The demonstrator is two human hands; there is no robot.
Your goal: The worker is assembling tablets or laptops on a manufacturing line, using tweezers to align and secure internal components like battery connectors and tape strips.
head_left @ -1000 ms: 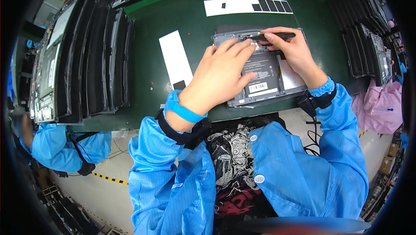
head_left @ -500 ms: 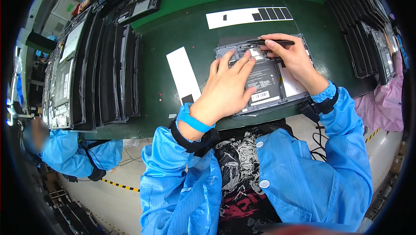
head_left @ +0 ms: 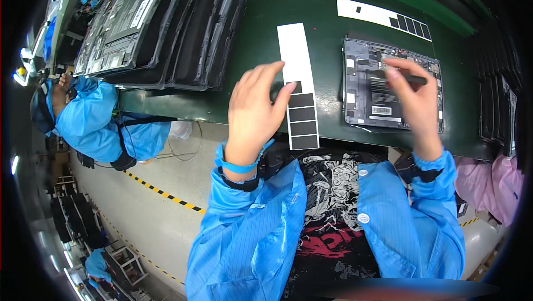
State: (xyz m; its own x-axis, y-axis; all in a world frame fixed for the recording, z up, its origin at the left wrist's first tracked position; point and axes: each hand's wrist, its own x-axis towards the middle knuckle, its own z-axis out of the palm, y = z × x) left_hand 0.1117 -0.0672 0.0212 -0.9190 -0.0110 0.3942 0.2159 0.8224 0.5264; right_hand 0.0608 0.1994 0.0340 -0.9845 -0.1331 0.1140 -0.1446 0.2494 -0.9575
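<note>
An open laptop base (head_left: 355, 87), its battery (head_left: 382, 96) and circuit board exposed, lies on the green table at the right. Over its right part is my right hand (head_left: 420, 104), slightly blurred, closed on black tweezers (head_left: 415, 79); where their tips are I cannot make out. My left hand (head_left: 252, 106) is open, thumb and forefinger spread at the left edge of a white backing sheet (head_left: 295, 51). Several black adhesive pads (head_left: 302, 114) line the near half of that sheet. Whether the fingertips touch it is unclear.
Another white sheet (head_left: 366, 10) with black pads lies beyond the laptop base. Stacked laptop bases (head_left: 189, 34) rise on the left, and more (head_left: 497, 101) stand at the far right. Co-workers in blue (head_left: 89, 112) and pink (head_left: 486, 187) are on either side.
My left hand has come off the laptop base and moved left to the backing sheet. My right hand, still holding the tweezers, has drawn back toward me. The whole view has turned left.
</note>
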